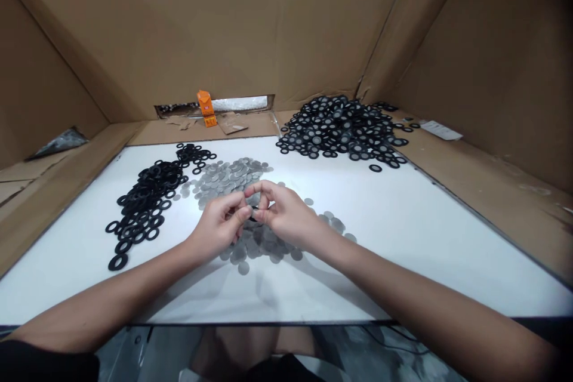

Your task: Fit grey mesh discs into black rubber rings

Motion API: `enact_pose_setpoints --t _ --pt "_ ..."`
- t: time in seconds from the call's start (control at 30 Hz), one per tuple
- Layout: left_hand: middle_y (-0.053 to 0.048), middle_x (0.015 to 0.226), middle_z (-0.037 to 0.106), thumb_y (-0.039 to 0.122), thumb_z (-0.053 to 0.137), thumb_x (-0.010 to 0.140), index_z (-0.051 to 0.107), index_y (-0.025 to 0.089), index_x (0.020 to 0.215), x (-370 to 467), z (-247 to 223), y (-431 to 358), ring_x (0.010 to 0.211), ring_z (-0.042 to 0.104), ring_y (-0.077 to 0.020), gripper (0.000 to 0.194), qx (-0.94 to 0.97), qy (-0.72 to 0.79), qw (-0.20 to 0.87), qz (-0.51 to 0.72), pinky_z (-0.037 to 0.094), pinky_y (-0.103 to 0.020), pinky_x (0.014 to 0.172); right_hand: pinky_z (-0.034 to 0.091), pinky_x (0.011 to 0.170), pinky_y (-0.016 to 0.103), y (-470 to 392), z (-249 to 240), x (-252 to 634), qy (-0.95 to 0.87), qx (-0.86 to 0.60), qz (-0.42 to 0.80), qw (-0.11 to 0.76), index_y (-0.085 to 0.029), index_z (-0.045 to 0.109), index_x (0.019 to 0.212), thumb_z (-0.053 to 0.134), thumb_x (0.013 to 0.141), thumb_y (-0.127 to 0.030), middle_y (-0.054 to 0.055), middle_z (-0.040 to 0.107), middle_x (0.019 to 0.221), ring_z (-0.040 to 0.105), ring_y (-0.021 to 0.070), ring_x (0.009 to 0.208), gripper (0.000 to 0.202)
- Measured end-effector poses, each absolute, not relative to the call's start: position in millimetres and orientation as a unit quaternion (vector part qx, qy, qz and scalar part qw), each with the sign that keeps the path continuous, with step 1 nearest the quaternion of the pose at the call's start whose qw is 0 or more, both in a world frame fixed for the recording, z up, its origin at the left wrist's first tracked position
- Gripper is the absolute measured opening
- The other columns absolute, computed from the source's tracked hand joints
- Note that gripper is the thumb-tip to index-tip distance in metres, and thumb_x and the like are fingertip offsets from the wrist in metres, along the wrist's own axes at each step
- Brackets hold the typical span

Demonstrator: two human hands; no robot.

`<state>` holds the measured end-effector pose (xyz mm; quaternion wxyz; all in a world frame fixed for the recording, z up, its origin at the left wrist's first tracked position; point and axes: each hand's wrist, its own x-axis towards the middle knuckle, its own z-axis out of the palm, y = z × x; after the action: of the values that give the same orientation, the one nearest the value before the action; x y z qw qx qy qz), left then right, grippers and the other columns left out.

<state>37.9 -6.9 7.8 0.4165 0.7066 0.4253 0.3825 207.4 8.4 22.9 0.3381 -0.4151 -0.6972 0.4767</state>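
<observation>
Above the middle of the white table, my left hand and my right hand meet fingertip to fingertip. Both are closed in a pinch on one small black ring, mostly covered by the fingers. Something greyish shows at the ring, but I cannot tell whether a disc sits in it. Loose grey discs lie spread behind and beneath my hands. To the left is a heap of black rings with open centres. At the back right rises a large pile of black rings with grey centres.
Cardboard walls enclose the white table on the left, back and right. An orange carton stands by a slot in the back wall. A white paper label lies on the right cardboard ledge.
</observation>
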Motion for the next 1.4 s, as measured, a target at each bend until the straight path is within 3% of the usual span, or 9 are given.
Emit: enact_pose_setpoints --t 0.3,0.47,0.63,0.73,0.87,1.03,1.13,1.23,1.4 --pt "0.003 0.051 0.038 0.035 0.045 0.092 0.033 0.019 0.056 43 9 -6 0.048 0.037 -0.0100 0.042 0.746 0.411 0.310 0.422 0.030 -0.025 0.048 0.036 0.059 0.026 4 27 205 -0.748 -0.430 0.370 0.345 -0.022 0.053 0.113 0.056 0.078 -0.010 -0.003 0.053 0.073 0.050 0.0126 0.060 0.037" --pt "0.006 0.049 0.037 0.042 0.046 0.094 0.036 0.020 0.063 45 6 -9 0.045 0.033 -0.0087 0.039 0.661 0.425 0.366 0.497 0.027 -0.024 0.046 0.033 0.050 0.024 -2 28 192 -0.597 -0.423 0.536 0.421 -0.019 0.052 0.108 0.062 0.079 -0.020 -0.002 0.053 0.083 0.042 0.0072 0.051 0.031" --pt "0.006 0.048 0.040 0.044 0.046 0.094 0.038 0.019 0.064 49 4 -10 0.045 0.036 -0.0082 0.040 0.628 0.409 0.350 0.562 0.029 -0.023 0.046 0.031 0.051 0.024 -9 25 183 -0.464 -0.339 0.674 0.464 -0.016 0.057 0.083 0.070 0.075 -0.038 -0.005 0.046 0.067 0.036 0.0066 0.051 0.027" --pt "0.005 0.051 0.040 0.042 0.046 0.095 0.037 0.019 0.062 49 5 -11 0.048 0.036 -0.0086 0.041 0.658 0.395 0.331 0.549 0.030 -0.023 0.049 0.031 0.053 0.024 -11 25 182 -0.446 -0.326 0.667 0.500 -0.016 0.057 0.072 0.074 0.073 -0.039 -0.005 0.045 0.062 0.038 0.0075 0.054 0.029" --pt "0.004 0.056 0.043 0.041 0.042 0.096 0.045 0.018 0.068 41 7 -10 0.050 0.040 -0.0094 0.036 0.726 0.342 0.351 0.483 0.032 -0.024 0.050 0.030 0.054 0.024 -7 26 187 -0.459 -0.336 0.662 0.487 -0.016 0.057 0.063 0.074 0.073 -0.042 -0.004 0.045 0.056 0.039 0.0088 0.055 0.032" --pt "0.003 0.060 0.044 0.047 0.045 0.093 0.043 0.018 0.071 27 12 3 0.056 0.043 -0.0110 0.037 0.738 0.381 0.339 0.442 0.034 -0.024 0.053 0.031 0.053 0.024 -1 25 191 -0.528 -0.358 0.608 0.474 -0.016 0.065 0.065 0.071 0.077 -0.039 -0.004 0.048 0.056 0.040 0.0090 0.055 0.026" --pt "0.004 0.056 0.046 0.049 0.048 0.091 0.038 0.019 0.071 25 12 8 0.050 0.044 -0.0100 0.038 0.731 0.367 0.400 0.412 0.033 -0.022 0.048 0.035 0.056 0.024 1 25 191 -0.561 -0.361 0.581 0.467 -0.016 0.066 0.065 0.068 0.079 -0.036 -0.003 0.052 0.058 0.045 0.0101 0.057 0.025" --pt "0.006 0.052 0.045 0.047 0.051 0.091 0.038 0.020 0.070 26 8 8 0.044 0.044 -0.0088 0.037 0.696 0.347 0.450 0.440 0.033 -0.021 0.045 0.039 0.061 0.025 1 24 191 -0.593 -0.379 0.531 0.473 -0.017 0.068 0.073 0.067 0.080 -0.035 -0.001 0.061 0.069 0.052 0.0120 0.065 0.020" --pt "0.005 0.054 0.048 0.039 0.053 0.092 0.042 0.018 0.067 28 5 3 0.047 0.046 -0.0083 0.034 0.681 0.349 0.417 0.491 0.035 -0.021 0.047 0.040 0.061 0.025 1 24 194 -0.626 -0.383 0.481 0.480 -0.017 0.069 0.076 0.068 0.080 -0.036 0.001 0.064 0.073 0.054 0.0133 0.068 0.019"
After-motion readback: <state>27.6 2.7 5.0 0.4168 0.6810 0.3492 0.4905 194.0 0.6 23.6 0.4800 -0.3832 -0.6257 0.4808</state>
